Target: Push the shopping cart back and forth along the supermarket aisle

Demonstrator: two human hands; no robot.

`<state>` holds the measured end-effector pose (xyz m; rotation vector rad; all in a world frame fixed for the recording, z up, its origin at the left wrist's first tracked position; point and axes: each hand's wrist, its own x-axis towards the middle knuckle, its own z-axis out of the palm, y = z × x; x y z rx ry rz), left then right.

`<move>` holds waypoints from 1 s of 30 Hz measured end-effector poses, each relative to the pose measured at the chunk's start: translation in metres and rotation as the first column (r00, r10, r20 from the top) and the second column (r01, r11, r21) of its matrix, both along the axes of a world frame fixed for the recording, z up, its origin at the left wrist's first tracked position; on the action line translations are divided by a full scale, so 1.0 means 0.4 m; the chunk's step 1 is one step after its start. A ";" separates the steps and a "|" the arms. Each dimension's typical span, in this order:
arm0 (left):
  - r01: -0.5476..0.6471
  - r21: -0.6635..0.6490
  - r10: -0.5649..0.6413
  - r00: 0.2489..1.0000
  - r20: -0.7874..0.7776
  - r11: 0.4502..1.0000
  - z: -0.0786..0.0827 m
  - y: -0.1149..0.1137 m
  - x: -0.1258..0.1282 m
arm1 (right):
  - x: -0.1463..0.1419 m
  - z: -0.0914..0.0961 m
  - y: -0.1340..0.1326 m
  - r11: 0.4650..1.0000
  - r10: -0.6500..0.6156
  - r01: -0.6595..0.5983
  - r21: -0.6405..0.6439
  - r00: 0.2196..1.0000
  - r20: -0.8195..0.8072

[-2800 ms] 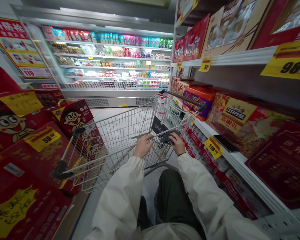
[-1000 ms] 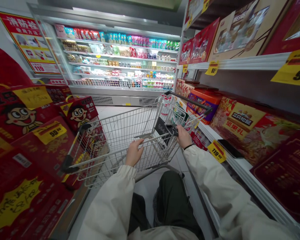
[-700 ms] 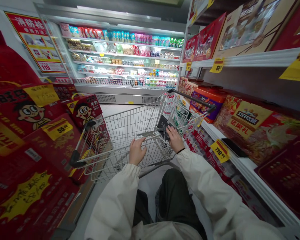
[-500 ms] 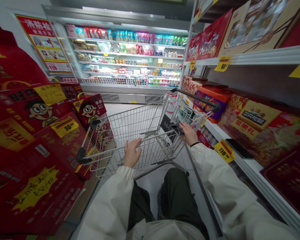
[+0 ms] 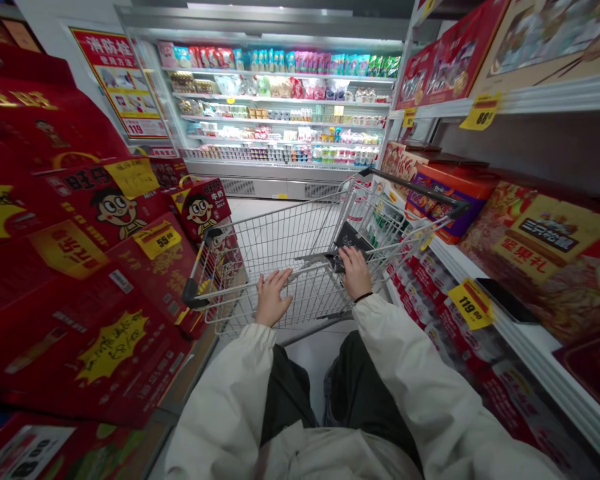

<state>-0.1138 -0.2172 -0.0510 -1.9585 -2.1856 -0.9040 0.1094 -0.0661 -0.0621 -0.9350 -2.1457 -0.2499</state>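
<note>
A wire shopping cart [image 5: 260, 240] stands sideways before my knees, its black handle [image 5: 420, 190] toward the right shelf. My left hand [image 5: 273, 298] rests on the cart's near top rim, fingers spread and thumb apart, holding nothing. Farther right on that rim, my right hand [image 5: 355, 273] has its fingers bent over a dark elongated item [image 5: 323, 258], whose kind I cannot make out. Part of this item is hidden under the fingers. Just behind the right hand, a black panel with light markings [image 5: 354, 235] is fixed inside the cart.
Red gift boxes [image 5: 145, 260] are stacked close on the left. Along the right, a white shelf [image 5: 445, 257] bears boxed goods and a dark phone-like slab [image 5: 507, 300] near its edge. A lit refrigerated display [image 5: 280, 173] spans the back. Pale floor shows beneath the cart.
My right hand has moved left along the cart's rim, together with the dark item, closer to my left hand. The view has turned left, so the surroundings appear farther right.
</note>
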 end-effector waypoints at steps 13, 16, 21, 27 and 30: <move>-0.132 -0.059 0.126 0.987 -0.104 0.989 -0.014 -0.086 -0.120 | 0.200 0.031 0.128 0.997 -0.026 0.016 0.070 0.989 0.144; -0.101 -0.058 0.095 0.990 -0.106 0.993 -0.018 -0.074 -0.102 | 0.194 0.011 0.135 0.995 -0.077 0.069 0.072 0.991 0.112; -0.103 -0.053 0.099 0.992 -0.079 0.993 -0.015 -0.044 -0.062 | 0.131 -0.008 0.117 0.995 -0.091 0.089 0.033 0.993 0.076; -0.071 -0.033 0.070 0.997 -0.033 0.997 -0.024 -0.012 -0.033 | -0.020 -0.027 0.027 0.999 0.051 -0.051 -0.003 0.996 0.080; -0.066 -0.038 0.066 0.998 -0.014 0.997 -0.025 -0.001 -0.022 | -0.064 -0.027 0.000 0.993 0.116 -0.116 -0.010 0.987 0.107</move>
